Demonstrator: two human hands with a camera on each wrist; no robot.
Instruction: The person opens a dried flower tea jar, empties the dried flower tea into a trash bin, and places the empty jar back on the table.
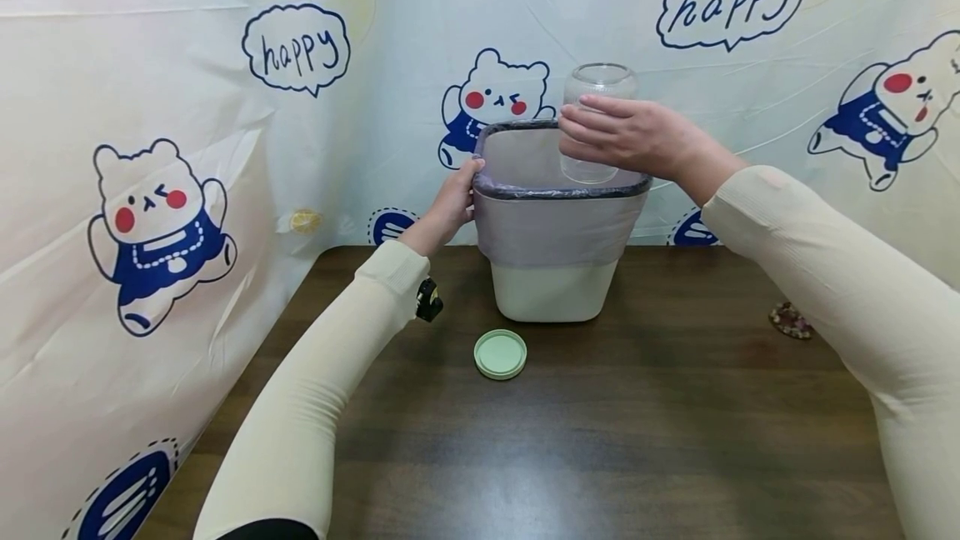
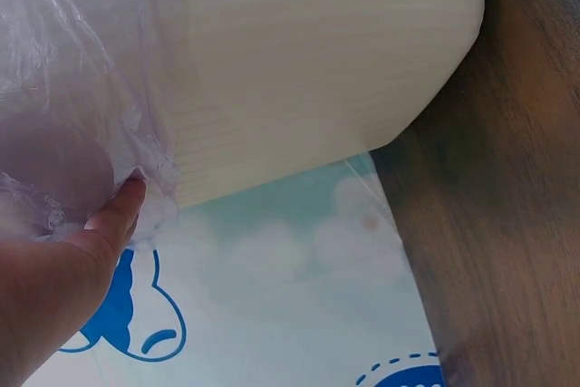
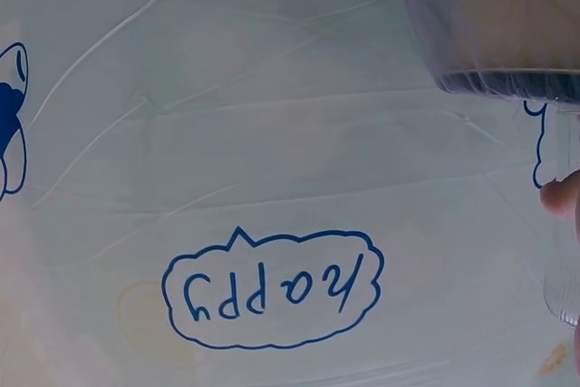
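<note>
The left hand (image 1: 450, 205) grips the bin (image 1: 551, 294) by its rim (image 1: 562, 193), seemingly steadying it, while the right hand (image 1: 633, 136) holds a clear jar (image 1: 609, 87) over, perhaps partly inside, it.

The bin (image 1: 553, 294) stands on the table's (image 1: 600, 432) far part, before the sheet (image 1: 390, 107). At its mouth, left hand (image 1: 452, 200) left; jar (image 1: 600, 82), in right hand (image 1: 628, 136), right. Lid (image 1: 500, 354) nearer; beads (image 1: 791, 321) far right.

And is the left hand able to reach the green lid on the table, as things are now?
Probably yes, if the left hand first lets go of the bin, which it grips near the top. The green lid lies in front of the bin, uncovered.
</note>
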